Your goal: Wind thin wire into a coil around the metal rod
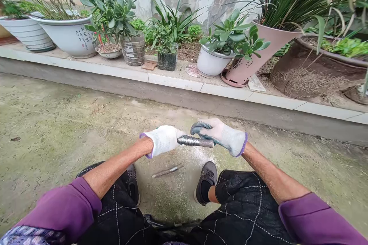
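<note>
A short brown stick (206, 143) lies level between my hands, its middle part wound with shiny silver wire (189, 140). My left hand (166, 140), in a white knitted glove with a purple cuff, is closed around the stick's left end and hides it. My right hand (215, 132) wears a matching glove with dark grey coated fingers. It hovers just above the stick's bare right end, fingers loosely curved and apart from the thumb; I see nothing in them. Below, a thinner stick (167, 170) with a silver band around it rests on the ground between my shoes.
Along the back runs a low tiled ledge (172, 83) carrying several potted plants, among them a white pot (212, 61), a pink pot (255, 53) and a brown jar (310, 69). My shoes (207, 180) stand on mossy concrete (71, 122), with white powder near the right one.
</note>
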### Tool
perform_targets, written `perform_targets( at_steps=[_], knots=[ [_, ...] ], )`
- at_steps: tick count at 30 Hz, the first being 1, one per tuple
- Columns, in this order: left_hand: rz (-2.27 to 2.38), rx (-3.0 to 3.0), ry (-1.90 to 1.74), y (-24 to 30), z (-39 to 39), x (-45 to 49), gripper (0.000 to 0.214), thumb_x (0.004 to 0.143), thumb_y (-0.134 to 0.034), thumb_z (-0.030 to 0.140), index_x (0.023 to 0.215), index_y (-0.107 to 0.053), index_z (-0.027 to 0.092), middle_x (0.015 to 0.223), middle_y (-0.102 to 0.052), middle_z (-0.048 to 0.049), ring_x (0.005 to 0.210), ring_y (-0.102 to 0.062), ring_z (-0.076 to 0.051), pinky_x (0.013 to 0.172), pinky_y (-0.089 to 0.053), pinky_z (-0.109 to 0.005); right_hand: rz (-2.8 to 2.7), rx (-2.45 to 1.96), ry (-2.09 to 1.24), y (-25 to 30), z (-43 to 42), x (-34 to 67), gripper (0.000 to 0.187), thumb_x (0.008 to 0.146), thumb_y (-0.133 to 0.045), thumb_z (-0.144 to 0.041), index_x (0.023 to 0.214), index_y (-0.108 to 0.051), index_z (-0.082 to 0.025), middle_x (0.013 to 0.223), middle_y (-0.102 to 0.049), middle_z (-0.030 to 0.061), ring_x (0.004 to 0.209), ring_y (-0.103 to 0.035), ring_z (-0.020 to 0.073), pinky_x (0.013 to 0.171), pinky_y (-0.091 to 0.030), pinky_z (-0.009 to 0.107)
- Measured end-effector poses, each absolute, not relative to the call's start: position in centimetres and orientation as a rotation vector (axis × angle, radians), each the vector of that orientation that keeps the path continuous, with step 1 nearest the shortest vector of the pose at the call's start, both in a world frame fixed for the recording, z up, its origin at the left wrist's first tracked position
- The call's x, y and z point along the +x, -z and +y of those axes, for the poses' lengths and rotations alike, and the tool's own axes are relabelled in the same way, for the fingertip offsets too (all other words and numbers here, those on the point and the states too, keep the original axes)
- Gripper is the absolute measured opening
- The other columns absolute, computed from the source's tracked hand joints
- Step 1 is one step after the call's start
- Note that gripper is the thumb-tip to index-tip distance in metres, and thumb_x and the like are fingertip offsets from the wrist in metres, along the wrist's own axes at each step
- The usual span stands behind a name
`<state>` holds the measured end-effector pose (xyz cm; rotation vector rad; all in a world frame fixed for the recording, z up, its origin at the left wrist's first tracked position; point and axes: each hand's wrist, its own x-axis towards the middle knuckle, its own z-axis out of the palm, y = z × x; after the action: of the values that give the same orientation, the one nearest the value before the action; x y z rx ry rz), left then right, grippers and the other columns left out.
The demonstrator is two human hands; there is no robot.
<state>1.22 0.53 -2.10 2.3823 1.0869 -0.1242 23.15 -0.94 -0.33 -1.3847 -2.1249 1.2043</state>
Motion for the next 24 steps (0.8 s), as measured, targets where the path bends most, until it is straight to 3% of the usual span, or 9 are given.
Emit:
perform_targets(
  at_steps=[2, 5, 12, 15, 17, 21, 24],
  knots=[
    [1.141, 2.002, -0.105, 1.9, 0.1, 1.2, 0.012, 0.077, -0.064, 0.023, 0.083, -0.074, 0.019, 0.065, -0.065, 0.0004, 0.06, -0.062, -0.016, 0.057, -0.047, -0.024, -1.987, -1.386, -1.409, 0.5, -0.9, 22.5, 0.02, 0.078, -0.054, -0.03, 0.082, -0.067, -0.016, 0.068, -0.061, 0.0008, 0.053, -0.051, 0.0114, 0.049, -0.043, 0.023],
    [1.244, 1.616, -0.271, 1.7, 0.0, 1.3, 0.022, 0.074, -0.067, 0.027, 0.093, -0.072, 0.017, 0.058, -0.057, 0.0029, 0.046, -0.05, -0.011, 0.043, -0.04, -0.022, -1.759, -1.449, -1.454, 1.0, -0.8, 21.5, 0.014, 0.077, -0.052, -0.029, 0.078, -0.059, -0.018, 0.059, -0.053, -0.0025, 0.044, -0.044, 0.0094, 0.039, -0.038, 0.022],
    [1.018, 1.223, -0.518, 0.1, 0.5, 1.1, 0.043, 0.08, -0.064, 0.04, 0.117, -0.061, 0.018, 0.058, -0.039, 0.0095, 0.042, -0.032, -0.006, 0.037, -0.036, -0.018, -1.794, -1.51, -1.353, 1.7, 0.1, 20.4, 0.019, 0.083, -0.047, -0.02, 0.093, -0.064, -0.017, 0.061, -0.053, -0.0044, 0.044, -0.044, 0.0089, 0.038, -0.037, 0.02],
    [0.83, 1.083, -0.575, -0.4, 0.6, 0.8, 0.054, 0.089, -0.051, 0.057, 0.13, -0.053, 0.022, 0.058, -0.036, 0.0101, 0.041, -0.025, -0.007, 0.037, -0.034, -0.018, -1.861, -1.542, -1.318, 1.4, 0.0, 20.5, 0.03, 0.087, -0.042, -0.014, 0.105, -0.067, -0.015, 0.064, -0.055, -0.0036, 0.046, -0.045, 0.0098, 0.042, -0.037, 0.021],
    [0.884, 1.12, -0.589, -0.3, 0.8, 0.7, 0.054, 0.092, -0.045, 0.059, 0.13, -0.053, 0.021, 0.058, -0.036, 0.0097, 0.041, -0.023, -0.008, 0.037, -0.033, -0.019, -1.97, -1.545, -1.243, 1.1, -0.4, 20.6, 0.032, 0.089, -0.042, -0.013, 0.108, -0.068, -0.015, 0.066, -0.057, -0.0031, 0.05, -0.047, 0.0095, 0.048, -0.038, 0.022],
    [1.261, 1.622, -0.467, 0.6, 2.0, 0.2, 0.043, 0.089, -0.051, 0.049, 0.119, -0.06, 0.019, 0.067, -0.051, 0.0032, 0.048, -0.043, -0.011, 0.048, -0.041, -0.024, -2.267, -1.528, -1.02, -0.1, -1.9, 20.7, 0.024, 0.093, -0.049, -0.019, 0.101, -0.071, -0.016, 0.071, -0.062, -0.0011, 0.061, -0.052, 0.0102, 0.061, -0.039, 0.023],
    [1.394, 2.217, -0.067, 1.3, 2.6, -0.3, 0.037, 0.088, -0.055, 0.045, 0.115, -0.066, 0.022, 0.079, -0.066, -0.005, 0.066, -0.061, -0.02, 0.063, -0.047, -0.031, -2.375, -1.572, -0.886, -1.0, -2.4, 21.3, 0.022, 0.093, -0.052, -0.022, 0.097, -0.073, -0.019, 0.075, -0.064, -0.0002, 0.064, -0.052, 0.0117, 0.063, -0.037, 0.024]
  ],
)
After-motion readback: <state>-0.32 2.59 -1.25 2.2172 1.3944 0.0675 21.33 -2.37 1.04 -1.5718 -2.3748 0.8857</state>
